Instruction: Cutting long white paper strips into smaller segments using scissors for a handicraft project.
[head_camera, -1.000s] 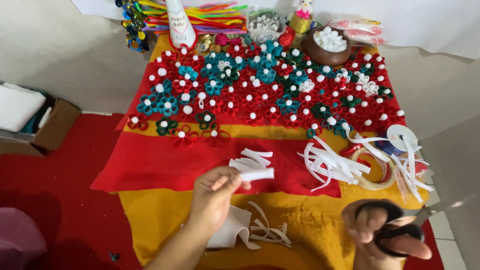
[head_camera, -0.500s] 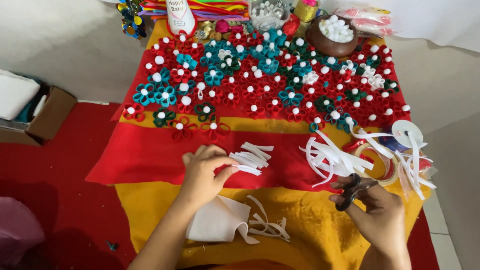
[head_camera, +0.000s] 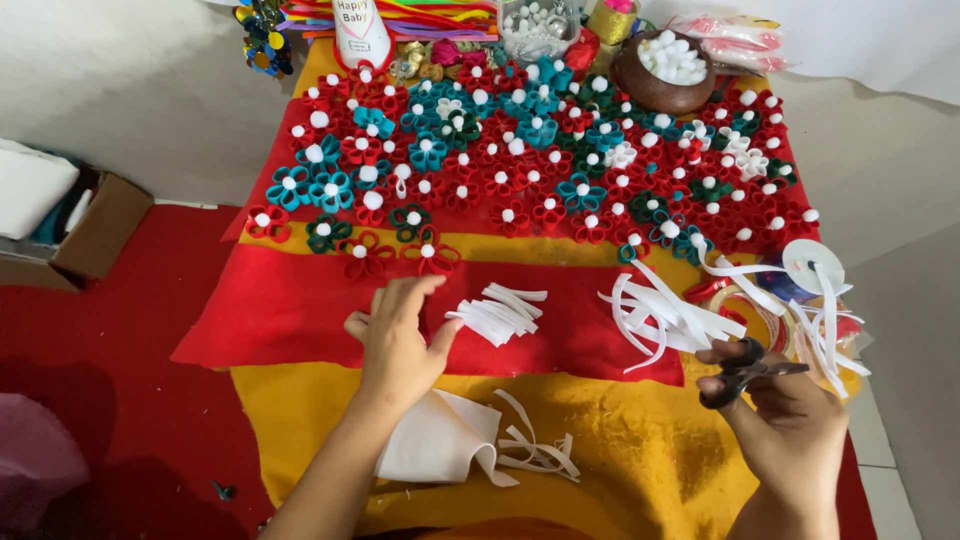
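Left hand: open, fingers spread, touching the white strips
Right hand: gripping black scissors
White strips: flat, thin, soft-edged, stacked on red felt

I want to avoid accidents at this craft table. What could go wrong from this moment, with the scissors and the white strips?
1. The right hand holds black scissors with the blades toward the long white strips; they might snag or cut them.
2. The left hand touches the small pile of strips; a quick move could scatter it.
3. The felt flowers lie close behind; a sleeve or hand could disturb them.
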